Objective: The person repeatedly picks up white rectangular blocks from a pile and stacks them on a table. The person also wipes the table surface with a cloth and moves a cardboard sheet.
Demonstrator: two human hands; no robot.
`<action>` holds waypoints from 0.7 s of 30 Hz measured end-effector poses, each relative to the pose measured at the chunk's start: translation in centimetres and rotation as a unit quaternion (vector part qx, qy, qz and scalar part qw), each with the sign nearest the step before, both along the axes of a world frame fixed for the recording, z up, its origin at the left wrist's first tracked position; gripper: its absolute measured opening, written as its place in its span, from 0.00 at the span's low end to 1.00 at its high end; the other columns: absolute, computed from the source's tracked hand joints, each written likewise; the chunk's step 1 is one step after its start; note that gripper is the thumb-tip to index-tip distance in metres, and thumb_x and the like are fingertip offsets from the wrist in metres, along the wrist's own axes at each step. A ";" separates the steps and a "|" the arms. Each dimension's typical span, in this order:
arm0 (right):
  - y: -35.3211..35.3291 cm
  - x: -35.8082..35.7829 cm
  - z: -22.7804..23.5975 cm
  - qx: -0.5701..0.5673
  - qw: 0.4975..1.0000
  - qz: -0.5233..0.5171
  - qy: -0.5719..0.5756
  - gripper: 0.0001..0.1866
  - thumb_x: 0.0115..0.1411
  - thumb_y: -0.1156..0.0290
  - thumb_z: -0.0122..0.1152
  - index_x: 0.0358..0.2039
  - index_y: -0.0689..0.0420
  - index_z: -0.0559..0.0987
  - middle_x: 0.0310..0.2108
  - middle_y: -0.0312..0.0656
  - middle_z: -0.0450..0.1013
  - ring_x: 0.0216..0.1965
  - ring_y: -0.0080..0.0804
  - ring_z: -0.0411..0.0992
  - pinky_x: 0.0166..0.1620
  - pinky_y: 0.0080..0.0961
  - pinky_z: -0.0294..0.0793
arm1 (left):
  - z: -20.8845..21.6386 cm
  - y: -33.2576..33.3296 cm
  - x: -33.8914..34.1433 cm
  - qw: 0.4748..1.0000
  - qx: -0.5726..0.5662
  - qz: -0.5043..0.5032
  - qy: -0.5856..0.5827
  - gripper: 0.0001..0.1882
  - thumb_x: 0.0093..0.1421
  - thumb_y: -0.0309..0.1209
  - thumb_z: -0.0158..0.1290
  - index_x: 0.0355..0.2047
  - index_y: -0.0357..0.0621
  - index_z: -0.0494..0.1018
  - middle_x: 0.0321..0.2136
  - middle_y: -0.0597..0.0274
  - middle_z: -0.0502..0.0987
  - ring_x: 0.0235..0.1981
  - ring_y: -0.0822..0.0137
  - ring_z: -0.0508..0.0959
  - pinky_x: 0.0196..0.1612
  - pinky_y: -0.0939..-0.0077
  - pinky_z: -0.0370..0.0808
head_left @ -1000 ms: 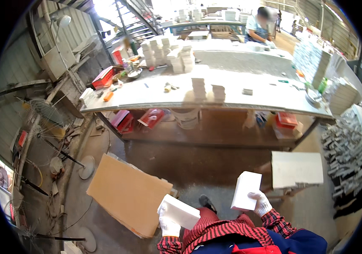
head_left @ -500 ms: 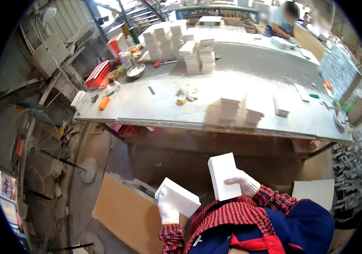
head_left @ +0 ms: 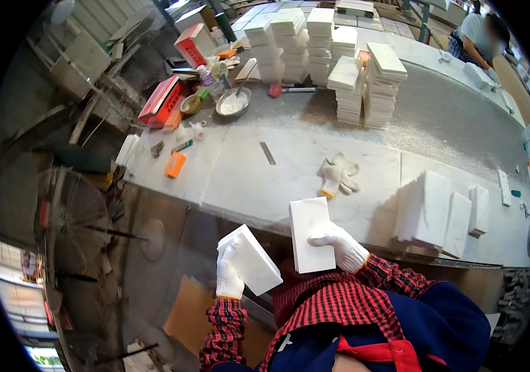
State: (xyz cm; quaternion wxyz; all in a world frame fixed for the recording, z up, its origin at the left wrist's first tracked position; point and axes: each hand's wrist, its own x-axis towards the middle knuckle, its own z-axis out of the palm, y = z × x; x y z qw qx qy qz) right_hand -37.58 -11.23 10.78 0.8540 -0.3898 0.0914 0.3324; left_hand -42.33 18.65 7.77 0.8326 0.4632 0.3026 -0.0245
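Note:
My left hand (head_left: 229, 277), in a white knit glove, grips a small stack of white rectangular tiles (head_left: 255, 261), which tilts to the right. A second stack of white tiles (head_left: 305, 232) is gripped by my gloved right hand (head_left: 344, 247), its thumb lying across the top face. Both stacks are held apart in front of my body, close to the near edge of the worktable (head_left: 234, 180). Beyond my right hand, a loose work glove (head_left: 338, 175) lies on the table. To its right several white tiles (head_left: 432, 208) stand on edge in groups.
Tall tile stacks (head_left: 381, 87) rise at the back. A metal bowl of white powder (head_left: 234, 103), a red box (head_left: 161, 104), an orange block (head_left: 175, 164) and a flat metal strip (head_left: 267, 152) lie on the left half. A cardboard box (head_left: 184, 316) sits below left. Another person (head_left: 472, 40) works far right.
The table has come closer in view. Both hands, still holding their tile stacks, have moved away from the cardboard box toward the table's near edge, and the left stack is tilted more steeply.

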 end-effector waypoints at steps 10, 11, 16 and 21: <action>11.4 8.5 -0.1 -0.108 0.976 -0.186 0.046 0.35 0.56 0.72 0.67 0.63 0.66 0.67 0.52 0.45 0.74 0.50 0.32 0.76 0.54 0.32 0.78 | -1.0 8.5 22.2 0.960 0.073 -0.269 0.017 0.27 0.60 0.34 0.68 0.56 0.39 0.71 0.47 0.59 0.79 0.46 0.66 0.80 0.50 0.70 0.79; 11.9 8.7 0.1 -0.119 0.972 -0.200 0.048 0.35 0.56 0.72 0.67 0.63 0.66 0.67 0.52 0.45 0.73 0.50 0.32 0.76 0.54 0.32 0.78 | -1.3 8.4 23.5 0.953 0.071 -0.295 0.020 0.29 0.59 0.34 0.68 0.56 0.38 0.70 0.48 0.58 0.79 0.46 0.66 0.80 0.50 0.70 0.79; 13.4 9.3 1.2 -0.177 0.961 -0.209 0.047 0.40 0.57 0.70 0.67 0.69 0.63 0.63 0.57 0.44 0.72 0.55 0.30 0.73 0.58 0.30 0.75 | -2.8 8.2 26.1 0.914 0.112 -0.388 0.035 0.38 0.56 0.40 0.71 0.59 0.33 0.67 0.50 0.54 0.78 0.48 0.65 0.80 0.52 0.70 0.78; 11.8 10.2 1.7 -0.383 0.923 -0.002 0.033 0.44 0.60 0.53 0.68 0.72 0.58 0.62 0.60 0.47 0.73 0.58 0.33 0.73 0.59 0.31 0.73 | -2.5 9.6 26.7 0.783 0.383 -0.489 0.035 0.49 0.55 0.62 0.62 0.60 0.27 0.67 0.52 0.37 0.78 0.53 0.49 0.81 0.56 0.60 0.76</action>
